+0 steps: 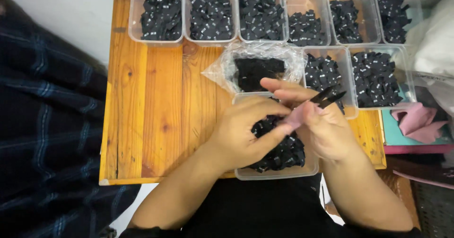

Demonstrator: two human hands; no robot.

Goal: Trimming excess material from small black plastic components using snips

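While hands (283,124) pinch black tags (331,96), clear tubs (163,40) behind

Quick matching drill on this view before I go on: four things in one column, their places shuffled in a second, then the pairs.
1. plastic bag
2. pink cloth
3. black tweezers
4. left hand

A. in the right hand
B. over the near tub
C. far right, off the wooden table
D. table middle, behind the hands

1-D, 2-C, 3-A, 4-B
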